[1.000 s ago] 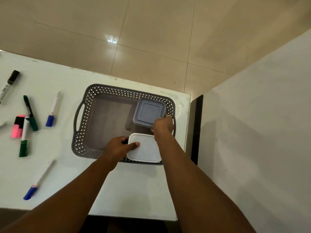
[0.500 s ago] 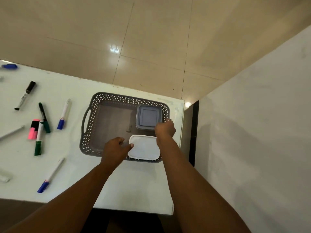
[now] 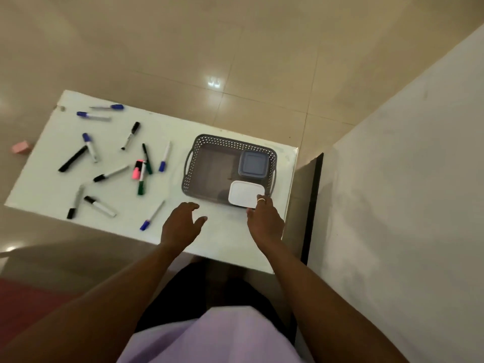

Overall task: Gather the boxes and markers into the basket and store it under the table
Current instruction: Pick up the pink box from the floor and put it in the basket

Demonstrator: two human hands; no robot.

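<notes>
A grey perforated basket point(image 3: 209, 142) sits at the right end of the white table point(image 3: 52, 184). Inside it lie a grey-blue lidded box point(image 3: 253, 163) at the far right corner and a white lidded box point(image 3: 245, 193) at the near right corner. My left hand point(image 3: 180, 224) hovers open over the table just in front of the basket, holding nothing. With fingers apart, my right hand point(image 3: 264, 221) is at the basket's near right corner and touches the white box's edge. Several markers lie scattered on the table's left half, among them a blue-capped marker point(image 3: 152, 215) and a pink highlighter point(image 3: 137, 170).
A white wall or cabinet side point(image 3: 406, 205) rises close to the table's right edge, with a dark gap point(image 3: 311, 205) between them. Tiled floor point(image 3: 235, 61) lies beyond the table. A pink object point(image 3: 21, 147) lies on the floor at the far left.
Both hands let go of the white box and drew back toward me, out of the basket. The view pulled back and more of the table's left side with markers came into sight.
</notes>
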